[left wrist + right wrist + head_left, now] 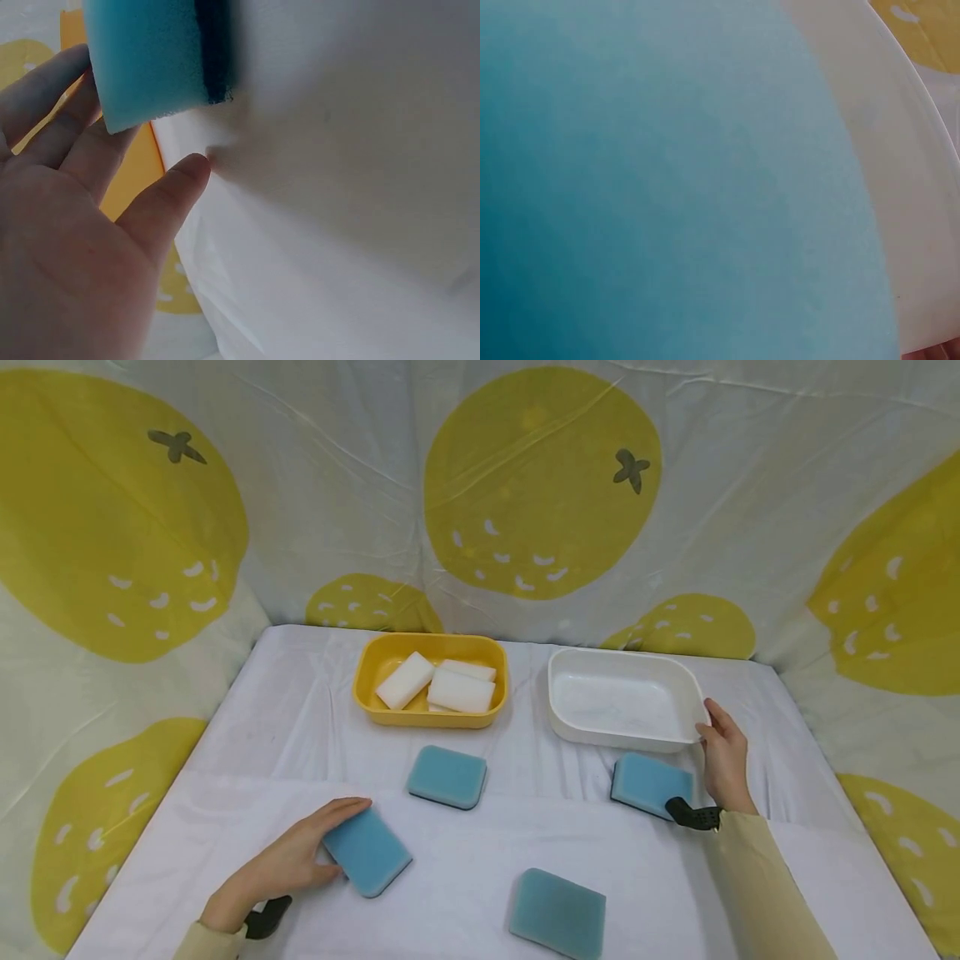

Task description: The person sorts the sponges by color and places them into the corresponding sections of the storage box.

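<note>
"What's the left hand (pixel 288 860) doing?"

"Its fingers lie extended against the left blue sponge (pixel 369 852), at the near left of the table (pixel 480 852). In the left wrist view the thumb stands apart from it, so I'd not call that a firm grip. Whether the sponge is raised, I can't tell."

"So what might go wrong?"

"Lifted like that, it could slip or swivel, having nothing to oppose the fingers."

"And the right hand (pixel 726 764)?"

"Thumb and fingers pinch the right end of the white dish (pixel 615 739), far right. A hard tug could skew the dish, since only one end is held."

"Anything beneath that wrist?"

"Another sponge (pixel 645 781), just on the dish's near side. The black wrist mount (pixel 692 816) overlaps it in the head view; contact is unclear. A drop of the wrist could shove it."

"The yellow dish (pixel 431 719)?"

"Far left of centre, holding white blocks (pixel 461 691); neither hand is near it."
</note>
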Demonstrator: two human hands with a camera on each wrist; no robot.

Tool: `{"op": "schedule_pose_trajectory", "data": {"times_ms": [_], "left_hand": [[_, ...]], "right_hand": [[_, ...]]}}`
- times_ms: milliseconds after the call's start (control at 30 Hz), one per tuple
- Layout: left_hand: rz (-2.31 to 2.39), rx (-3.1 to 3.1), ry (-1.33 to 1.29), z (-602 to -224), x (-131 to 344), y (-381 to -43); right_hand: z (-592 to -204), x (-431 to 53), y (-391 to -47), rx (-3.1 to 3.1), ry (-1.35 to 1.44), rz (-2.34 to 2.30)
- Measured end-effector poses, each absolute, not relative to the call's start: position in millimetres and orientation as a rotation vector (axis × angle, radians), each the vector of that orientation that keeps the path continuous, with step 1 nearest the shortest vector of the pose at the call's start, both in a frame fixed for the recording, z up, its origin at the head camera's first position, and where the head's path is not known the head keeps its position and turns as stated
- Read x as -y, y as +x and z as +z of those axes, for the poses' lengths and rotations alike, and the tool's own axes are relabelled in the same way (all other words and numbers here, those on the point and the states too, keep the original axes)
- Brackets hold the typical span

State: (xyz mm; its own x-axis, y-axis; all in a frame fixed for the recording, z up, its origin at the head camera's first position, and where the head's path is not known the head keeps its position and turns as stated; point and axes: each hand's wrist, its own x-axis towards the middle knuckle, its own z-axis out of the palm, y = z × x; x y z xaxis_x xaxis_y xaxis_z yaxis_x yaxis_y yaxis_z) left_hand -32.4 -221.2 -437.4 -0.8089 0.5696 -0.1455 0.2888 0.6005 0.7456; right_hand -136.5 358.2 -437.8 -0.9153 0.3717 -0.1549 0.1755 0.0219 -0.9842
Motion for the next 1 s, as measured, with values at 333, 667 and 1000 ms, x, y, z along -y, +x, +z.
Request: {"op": "schedule_pose_trajectory", "data": {"times_ms": [333,667,1000], "left_hand": [[1.008,-2.517,0.688,-436.9,217.9,-34.0],[1.021,-2.535,0.681,-435.1,217.3,-34.8],[1.026,-2.532,0.698,-437.5,218.2,-34.0]], "right_hand": [[-438.0,-361.3,-132.3,2.192,-0.487,2.022],[-439.0,-364.4,-131.9,2.221,-0.463,2.042],[-438.6,-366.3,-130.9,2.211,-0.449,2.073]]}}
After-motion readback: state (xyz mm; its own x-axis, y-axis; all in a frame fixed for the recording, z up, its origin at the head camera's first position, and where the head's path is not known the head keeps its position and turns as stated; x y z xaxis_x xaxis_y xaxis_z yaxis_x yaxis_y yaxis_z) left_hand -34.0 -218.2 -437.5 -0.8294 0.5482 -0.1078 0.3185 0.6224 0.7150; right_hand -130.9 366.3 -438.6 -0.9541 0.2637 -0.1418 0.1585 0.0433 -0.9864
